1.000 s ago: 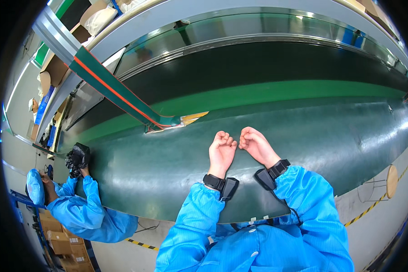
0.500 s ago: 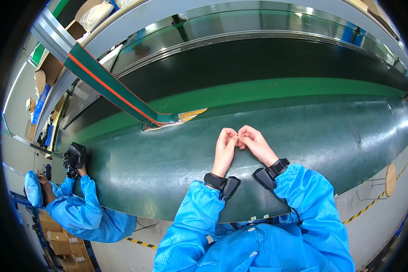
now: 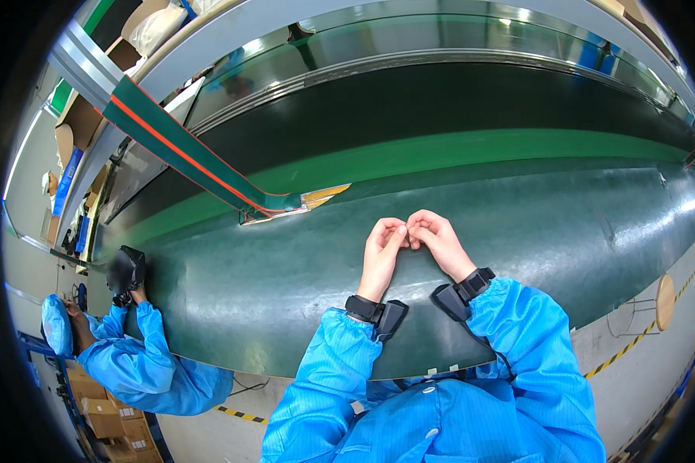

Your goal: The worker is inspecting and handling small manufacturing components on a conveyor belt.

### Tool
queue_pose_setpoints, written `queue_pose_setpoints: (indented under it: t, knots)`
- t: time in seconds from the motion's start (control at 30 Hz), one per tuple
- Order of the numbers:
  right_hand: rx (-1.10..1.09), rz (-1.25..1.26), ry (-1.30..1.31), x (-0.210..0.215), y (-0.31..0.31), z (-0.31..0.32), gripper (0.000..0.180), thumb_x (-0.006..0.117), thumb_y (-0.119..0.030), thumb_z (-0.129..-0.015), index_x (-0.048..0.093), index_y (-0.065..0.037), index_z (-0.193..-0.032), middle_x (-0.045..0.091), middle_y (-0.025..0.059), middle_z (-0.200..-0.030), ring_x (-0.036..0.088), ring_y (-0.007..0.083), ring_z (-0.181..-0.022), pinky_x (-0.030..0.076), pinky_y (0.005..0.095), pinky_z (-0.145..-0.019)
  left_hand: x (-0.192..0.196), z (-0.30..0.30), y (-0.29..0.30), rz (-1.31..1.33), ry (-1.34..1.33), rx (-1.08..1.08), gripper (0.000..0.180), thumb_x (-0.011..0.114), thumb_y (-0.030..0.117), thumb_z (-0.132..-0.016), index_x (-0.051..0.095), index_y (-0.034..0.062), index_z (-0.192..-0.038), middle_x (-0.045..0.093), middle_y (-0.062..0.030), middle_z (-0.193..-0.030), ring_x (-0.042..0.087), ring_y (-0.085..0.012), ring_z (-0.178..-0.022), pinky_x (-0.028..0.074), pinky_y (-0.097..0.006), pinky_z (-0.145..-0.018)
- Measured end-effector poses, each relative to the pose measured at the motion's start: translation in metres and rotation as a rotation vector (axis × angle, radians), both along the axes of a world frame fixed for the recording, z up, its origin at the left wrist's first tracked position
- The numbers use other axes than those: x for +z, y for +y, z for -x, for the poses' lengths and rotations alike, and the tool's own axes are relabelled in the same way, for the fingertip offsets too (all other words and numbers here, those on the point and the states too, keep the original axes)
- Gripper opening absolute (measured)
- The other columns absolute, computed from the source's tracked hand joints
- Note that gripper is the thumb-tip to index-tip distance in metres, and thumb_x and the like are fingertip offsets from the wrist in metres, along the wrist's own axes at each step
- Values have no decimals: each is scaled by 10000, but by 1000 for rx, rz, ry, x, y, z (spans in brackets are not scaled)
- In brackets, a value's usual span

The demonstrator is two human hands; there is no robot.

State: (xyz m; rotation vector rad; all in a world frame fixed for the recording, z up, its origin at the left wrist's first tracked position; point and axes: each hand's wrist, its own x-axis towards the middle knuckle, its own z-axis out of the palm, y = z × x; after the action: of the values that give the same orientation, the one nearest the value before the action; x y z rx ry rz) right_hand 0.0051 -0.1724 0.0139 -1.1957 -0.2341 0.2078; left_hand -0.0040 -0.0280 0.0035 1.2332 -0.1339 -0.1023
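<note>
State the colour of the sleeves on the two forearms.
Bright blue sleeves, clearest in the head view.

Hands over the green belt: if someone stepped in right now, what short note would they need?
Left hand: fingers curled, tips meeting the right hand's; any small item between them is hidden.
Right hand: the same, curled against the left.
Both hover over the dark green conveyor belt, wrist bands on.
A co-worker at the left holds a black object at the belt's edge.
Done or left: cannot tell.
</note>
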Motion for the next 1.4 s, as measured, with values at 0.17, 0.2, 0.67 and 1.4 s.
queue_pose_setpoints:
  t: [0.17,0.2,0.67,1.4]
  knots:
    - [1,-94,66,-4,-2,-2,96,593,-72,-881,607,-22,-961,607,12,-805,540,74,-695,444,206,-639,1,0,-2,2,-2,25,138,530,113,-954,557,18,-1050,600,-38,-931,557,-98,-808,462,-244,-735]
    - [-2,-115,73,-4,-1,-2,110,602,-68,-878,614,-14,-973,618,19,-819,543,77,-695,448,207,-641,2,1,-2,5,-5,44,144,536,116,-951,569,11,-1044,609,-43,-931,559,-98,-806,464,-243,-738]
    - [-55,-27,76,-4,0,-1,181,637,-125,-879,658,14,-994,664,46,-851,574,77,-708,468,211,-636,13,4,3,-262,-98,107,152,600,79,-911,599,-17,-1029,655,-68,-910,619,-110,-836,498,-242,-743]
    - [-12,-6,-41,-3,4,-1,192,640,-150,-871,685,9,-968,640,24,-782,523,70,-653,445,215,-593,14,9,2,-493,-294,274,107,578,90,-923,602,-10,-951,597,-15,-820,519,-67,-716,438,-216,-656]
